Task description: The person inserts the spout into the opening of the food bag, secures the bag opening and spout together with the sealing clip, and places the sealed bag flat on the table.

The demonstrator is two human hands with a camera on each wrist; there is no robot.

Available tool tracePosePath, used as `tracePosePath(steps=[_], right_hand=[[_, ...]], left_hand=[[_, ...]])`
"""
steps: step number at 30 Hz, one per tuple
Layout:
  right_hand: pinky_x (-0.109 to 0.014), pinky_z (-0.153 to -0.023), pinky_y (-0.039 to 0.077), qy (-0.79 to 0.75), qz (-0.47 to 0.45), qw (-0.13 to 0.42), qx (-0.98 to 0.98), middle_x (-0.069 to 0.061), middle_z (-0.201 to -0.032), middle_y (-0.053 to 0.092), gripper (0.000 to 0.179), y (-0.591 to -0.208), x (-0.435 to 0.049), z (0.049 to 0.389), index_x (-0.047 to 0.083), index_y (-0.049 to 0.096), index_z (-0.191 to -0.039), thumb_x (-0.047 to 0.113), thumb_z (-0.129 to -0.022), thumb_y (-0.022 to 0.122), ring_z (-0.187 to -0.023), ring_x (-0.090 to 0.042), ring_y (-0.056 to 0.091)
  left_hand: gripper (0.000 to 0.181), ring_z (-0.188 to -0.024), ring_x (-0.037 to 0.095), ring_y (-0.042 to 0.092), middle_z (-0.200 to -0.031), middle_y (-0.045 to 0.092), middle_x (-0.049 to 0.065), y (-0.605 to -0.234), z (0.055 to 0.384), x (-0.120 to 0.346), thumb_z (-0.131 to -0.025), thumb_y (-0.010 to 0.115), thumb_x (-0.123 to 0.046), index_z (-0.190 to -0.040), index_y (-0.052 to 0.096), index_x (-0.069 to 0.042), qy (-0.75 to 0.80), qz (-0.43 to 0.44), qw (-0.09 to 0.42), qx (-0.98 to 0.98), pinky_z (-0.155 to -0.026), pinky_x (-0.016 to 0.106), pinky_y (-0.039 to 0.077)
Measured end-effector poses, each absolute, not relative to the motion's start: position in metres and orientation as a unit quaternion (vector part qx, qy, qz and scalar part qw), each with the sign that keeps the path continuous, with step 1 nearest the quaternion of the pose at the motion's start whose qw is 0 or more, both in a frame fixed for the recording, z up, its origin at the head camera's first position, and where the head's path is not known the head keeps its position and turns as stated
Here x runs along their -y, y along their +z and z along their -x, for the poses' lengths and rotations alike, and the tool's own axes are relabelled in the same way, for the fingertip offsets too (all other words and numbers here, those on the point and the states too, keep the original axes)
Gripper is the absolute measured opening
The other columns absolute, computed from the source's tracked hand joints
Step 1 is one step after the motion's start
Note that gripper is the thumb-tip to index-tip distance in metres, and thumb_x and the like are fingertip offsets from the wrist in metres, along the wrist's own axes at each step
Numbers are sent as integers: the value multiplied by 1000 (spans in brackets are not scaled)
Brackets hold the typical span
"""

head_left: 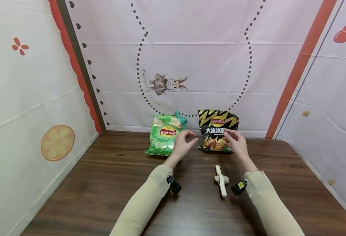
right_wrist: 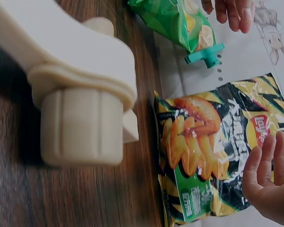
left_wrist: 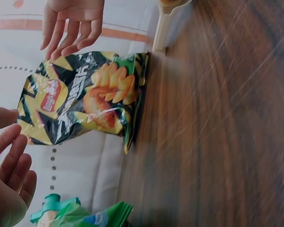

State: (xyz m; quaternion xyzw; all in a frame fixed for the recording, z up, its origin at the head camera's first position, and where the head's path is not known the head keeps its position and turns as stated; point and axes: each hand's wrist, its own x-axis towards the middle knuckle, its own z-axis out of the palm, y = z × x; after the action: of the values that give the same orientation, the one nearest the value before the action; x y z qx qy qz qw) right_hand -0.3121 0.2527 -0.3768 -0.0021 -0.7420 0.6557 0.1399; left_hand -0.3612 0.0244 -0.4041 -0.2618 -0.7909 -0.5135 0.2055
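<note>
A black-and-yellow bag of Lay's chips [head_left: 209,126] stands upright at the back of the table, its top edge flat and unclipped. My right hand [head_left: 238,144] is in front of its right side, fingers loosely bent and holding nothing. Between this bag and a green Lay's chip bag [head_left: 158,139] hovers my left hand [head_left: 182,143], thumb and fingers apart; it covers part of the green bag. In the left wrist view the left fingertips [left_wrist: 12,130] overlap the black bag's top edge. A teal bag clip with a spout [head_left: 181,120] sits on the green bag's top right corner.
A cream bag clip with a ribbed round cap [head_left: 221,180] lies on the dark wooden table [head_left: 108,183], between my forearms and nearer me than the bags. Printed cloth [head_left: 208,65] hangs behind and along both sides. Each wrist wears a small black camera.
</note>
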Motion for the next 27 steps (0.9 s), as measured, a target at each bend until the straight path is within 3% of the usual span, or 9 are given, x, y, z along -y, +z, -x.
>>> tracePosePath(steps=[7,13,17,21,24,27], right_hand=[[-16,-73,51,650,15,147,746,17,-97,58,51,-376,-262,306,-1,48,-133,32,-95,57,-88,0,62],[-16,-75,51,645,10,137,752,17,-97,60,53,-380,-271,297,-3,45,-134,31,-95,56,-88,1,62],[-17,-74,52,639,13,128,758,18,-94,61,52,-384,-277,290,-3,46,-133,32,-96,56,-84,3,62],[-17,-73,51,635,34,103,765,19,-92,61,53,-390,-283,281,-3,44,-135,32,-96,55,-83,5,61],[-23,-81,52,626,56,67,775,12,-102,61,57,-394,-285,275,-1,42,-138,36,-96,54,-93,-1,63],[-31,-90,51,607,70,25,791,-7,-120,59,60,-399,-286,268,0,41,-139,40,-96,53,-108,-16,62]], left_hand=[[14,-87,16,55,-94,64,3,-409,352,-38,-83,73,-17,-94,68,-12,-503,262,186,802,-75,25,46],[15,-90,25,57,-94,64,5,-414,343,-50,-82,74,-15,-95,68,-10,-506,280,156,801,-78,36,48],[16,-91,26,57,-93,64,3,-419,339,-56,-81,75,-17,-95,68,-12,-492,294,135,808,-77,31,47],[16,-89,16,55,-92,62,-1,-425,338,-61,-81,76,-21,-94,68,-16,-474,295,109,822,-75,23,46],[17,-88,11,54,-93,62,-3,-428,338,-64,-81,76,-24,-94,67,-17,-468,294,95,828,-76,21,46],[18,-89,10,54,-94,63,-3,-430,336,-64,-81,76,-25,-94,67,-17,-471,293,79,828,-78,21,46]])
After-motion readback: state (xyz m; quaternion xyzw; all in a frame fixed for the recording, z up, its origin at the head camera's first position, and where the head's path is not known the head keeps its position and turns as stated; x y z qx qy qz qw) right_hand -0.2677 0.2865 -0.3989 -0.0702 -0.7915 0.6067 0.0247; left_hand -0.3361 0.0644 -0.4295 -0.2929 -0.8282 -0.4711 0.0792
